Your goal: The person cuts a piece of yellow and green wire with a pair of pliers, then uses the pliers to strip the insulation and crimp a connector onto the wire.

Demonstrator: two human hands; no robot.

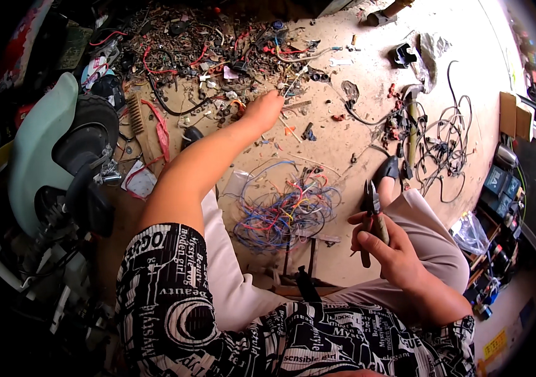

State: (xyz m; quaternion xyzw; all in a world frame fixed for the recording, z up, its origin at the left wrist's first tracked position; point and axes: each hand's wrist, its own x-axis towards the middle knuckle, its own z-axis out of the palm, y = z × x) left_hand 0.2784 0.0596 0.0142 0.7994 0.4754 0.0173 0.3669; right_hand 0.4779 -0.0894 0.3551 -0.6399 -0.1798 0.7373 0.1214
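My left hand (pixel 265 112) is stretched forward over the near edge of a scrap heap (pixel 217 56), fingers drawn together. A thin pale wire (pixel 295 80) runs up from its fingertips; whether they grip it is hard to see. My right hand (pixel 400 254) holds a pair of pliers (pixel 370 204) with brownish handles, jaws pointing away from me. Between my legs lies a loose tangle of thin blue, red and yellow wires (pixel 286 210), touched by neither hand.
A hammer (pixel 412 125) lies right of centre beside tangled black cables (pixel 450 147). Farther off are a small wrench (pixel 341 62) and a crumpled grey plastic bag (pixel 430 60). A brush (pixel 135 114) and a wheel (pixel 89 129) with a pale green cover (pixel 38 151) stand left.
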